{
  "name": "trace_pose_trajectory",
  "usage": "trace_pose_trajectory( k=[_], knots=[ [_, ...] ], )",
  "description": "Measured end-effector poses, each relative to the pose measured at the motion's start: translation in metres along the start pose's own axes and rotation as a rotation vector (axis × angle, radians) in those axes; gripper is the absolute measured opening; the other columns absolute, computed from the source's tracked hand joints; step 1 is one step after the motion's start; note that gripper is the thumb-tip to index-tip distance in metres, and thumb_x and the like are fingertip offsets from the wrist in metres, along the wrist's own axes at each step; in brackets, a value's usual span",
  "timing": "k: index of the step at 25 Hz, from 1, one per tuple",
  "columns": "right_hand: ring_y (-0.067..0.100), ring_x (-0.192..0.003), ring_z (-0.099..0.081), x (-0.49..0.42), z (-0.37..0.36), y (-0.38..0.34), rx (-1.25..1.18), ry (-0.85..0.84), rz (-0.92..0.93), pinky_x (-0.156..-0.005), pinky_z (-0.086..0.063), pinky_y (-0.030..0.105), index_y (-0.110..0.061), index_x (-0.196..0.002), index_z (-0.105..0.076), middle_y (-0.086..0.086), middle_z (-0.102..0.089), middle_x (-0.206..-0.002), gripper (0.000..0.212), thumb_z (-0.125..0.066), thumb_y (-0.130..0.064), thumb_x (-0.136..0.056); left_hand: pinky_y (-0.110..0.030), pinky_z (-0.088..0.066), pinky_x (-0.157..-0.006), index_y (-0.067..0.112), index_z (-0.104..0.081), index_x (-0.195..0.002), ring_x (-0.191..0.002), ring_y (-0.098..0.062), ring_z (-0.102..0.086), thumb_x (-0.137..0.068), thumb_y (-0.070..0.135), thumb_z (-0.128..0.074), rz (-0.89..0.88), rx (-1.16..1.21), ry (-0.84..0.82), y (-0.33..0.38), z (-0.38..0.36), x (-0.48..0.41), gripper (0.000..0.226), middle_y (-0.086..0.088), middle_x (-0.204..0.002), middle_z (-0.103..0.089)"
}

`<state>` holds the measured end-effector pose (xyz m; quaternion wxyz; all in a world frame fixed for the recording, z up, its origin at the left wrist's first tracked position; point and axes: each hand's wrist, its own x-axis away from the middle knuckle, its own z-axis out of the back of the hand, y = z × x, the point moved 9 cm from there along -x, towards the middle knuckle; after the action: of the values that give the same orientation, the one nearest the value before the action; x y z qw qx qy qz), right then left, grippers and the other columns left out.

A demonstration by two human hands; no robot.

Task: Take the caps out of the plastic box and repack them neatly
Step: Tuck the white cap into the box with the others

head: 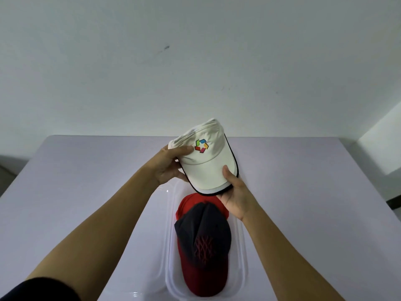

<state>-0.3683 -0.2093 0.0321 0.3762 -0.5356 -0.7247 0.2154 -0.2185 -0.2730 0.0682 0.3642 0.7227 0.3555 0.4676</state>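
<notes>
**White cap held in both hands above the far end of the box**

A pale wall filled the upper half of the view and met the far edge of the table in a straight line. The lavender tabletop ran wide to the left and right of the box. Its left edge slanted off toward the near corner, and its right edge ran toward a wall corner.

The clear plastic box sat lengthwise on the table between the two forearms, its rounded rim catching the light. Inside lay a navy cap with a red stitched pattern and a red brim pointing toward the person. A red cap showed from beneath its far side, at the far end of the box.

The white cap was held in the air over that far end, apart from the caps below. It was tilted, with the crown away from the person and the black-edged brim nearest.

The left hand gripped the crown's left side, with the thumb on top of the fabric and the fingers hidden underneath. The right hand pinched the brim's near edge, thumb on top and fingers below.

A multicoloured logo sat on the crown front, just beside the left thumb. A dark sleeve showed at the lower left corner.
</notes>
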Motion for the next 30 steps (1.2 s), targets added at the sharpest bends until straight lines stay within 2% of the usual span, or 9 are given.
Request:
trace_pose_trajectory(
  k=[5, 7, 9, 12, 15, 18, 21, 26, 30],
  knots=[
    [0.018, -0.136, -0.035, -0.016, 0.03, 0.023, 0.694, 0.06, -0.108, -0.111, -0.027, 0.041, -0.032, -0.143, -0.024, -0.002, -0.032, -0.151, 0.122, -0.047, -0.094, -0.04, -0.064, -0.051, -0.071, 0.01, -0.062, -0.103, -0.092, -0.03, -0.062, -0.069, 0.013, -0.073, -0.118, -0.16, 0.034, 0.031, 0.027, -0.003, 0.036, -0.011, -0.102, -0.067],
    [0.024, -0.141, -0.027, -0.019, 0.044, 0.04, 1.049, 0.056, -0.233, -0.112, -0.026, 0.043, -0.031, -0.146, -0.015, 0.003, -0.02, -0.157, 0.122, -0.05, -0.09, -0.045, -0.054, -0.053, -0.067, 0.017, -0.057, -0.077, -0.089, -0.029, -0.061, -0.066, 0.012, -0.076, -0.155, -0.206, 0.064, 0.039, 0.038, -0.005, 0.023, -0.012, -0.095, -0.065],
    [0.027, -0.143, -0.021, -0.016, 0.05, 0.065, 1.219, -0.071, -0.418, -0.112, -0.026, 0.043, -0.029, -0.149, -0.001, 0.005, -0.011, -0.159, 0.118, -0.067, -0.071, -0.059, -0.049, -0.052, -0.065, 0.021, -0.051, -0.065, -0.088, -0.029, -0.062, -0.062, 0.014, -0.081, -0.194, -0.238, 0.078, 0.041, 0.043, -0.008, 0.03, -0.012, -0.09, -0.063],
    [0.026, -0.143, -0.021, -0.018, 0.056, 0.069, 1.378, -0.105, -0.458, -0.112, -0.028, 0.042, -0.024, -0.149, 0.003, 0.006, -0.012, -0.158, 0.132, -0.084, -0.053, -0.053, -0.045, -0.048, -0.065, 0.022, -0.051, -0.061, -0.085, -0.029, -0.061, -0.056, 0.02, -0.083, -0.237, -0.278, 0.061, 0.037, 0.043, -0.014, 0.032, -0.008, -0.08, -0.063],
    [0.021, -0.133, -0.037, -0.015, 0.043, 0.058, 1.489, -0.132, -0.318, -0.107, -0.038, 0.036, -0.022, -0.144, -0.018, 0.001, -0.033, -0.148, 0.12, -0.087, -0.048, -0.049, -0.045, -0.045, -0.066, 0.02, -0.052, -0.063, -0.081, -0.029, -0.06, -0.056, 0.02, -0.083, -0.278, -0.302, 0.029, 0.032, 0.036, -0.021, 0.032, -0.007, -0.074, -0.061],
    [0.017, -0.123, -0.045, 0.005, 0.029, 0.054, 1.532, -0.21, -0.211, -0.101, -0.044, 0.033, -0.027, -0.136, -0.022, -0.004, -0.042, -0.136, 0.108, -0.085, -0.05, -0.051, -0.035, -0.041, -0.063, 0.022, -0.054, -0.061, -0.077, -0.026, -0.057, -0.056, 0.017, -0.083, -0.293, -0.318, 0.004, 0.03, 0.03, -0.029, 0.03, -0.005, -0.071, -0.059],
    [0.016, -0.123, -0.044, 0.021, 0.018, 0.047, 1.584, -0.245, -0.109, -0.103, -0.042, 0.032, -0.03, -0.136, -0.019, -0.005, -0.039, -0.137, 0.105, -0.082, -0.052, -0.055, -0.035, -0.041, -0.065, 0.021, -0.056, -0.063, -0.079, -0.026, -0.057, -0.061, 0.01, -0.083, -0.273, -0.374, -0.068, 0.015, 0.02, -0.037, 0.029, -0.014, -0.082, -0.06],
    [0.013, -0.132, -0.035, 0.032, 0.008, 0.044, 1.64, -0.266, 0.003, -0.109, -0.032, 0.028, -0.032, -0.141, -0.012, -0.008, -0.029, -0.146, 0.108, -0.078, -0.055, -0.06, -0.023, -0.039, -0.05, -0.001, -0.056, -0.08, -0.069, -0.022, -0.051, -0.072, 0.005, -0.079, -0.081, -0.592, -0.211, -0.049, 0.015, -0.042, 0.024, -0.016, -0.081, -0.058],
    [0.01, -0.134, -0.031, 0.03, 0.005, 0.047, 1.619, -0.305, -0.014, -0.112, -0.03, 0.031, -0.033, -0.142, -0.013, -0.01, -0.026, -0.148, 0.107, -0.072, -0.065, -0.059, -0.022, -0.038, -0.049, 0.015, -0.052, -0.069, -0.062, -0.016, -0.052, -0.074, 0.01, -0.077, 0.064, -0.575, -0.23, -0.088, 0.025, -0.043, 0.026, -0.003, -0.068, -0.055]
  ],
)
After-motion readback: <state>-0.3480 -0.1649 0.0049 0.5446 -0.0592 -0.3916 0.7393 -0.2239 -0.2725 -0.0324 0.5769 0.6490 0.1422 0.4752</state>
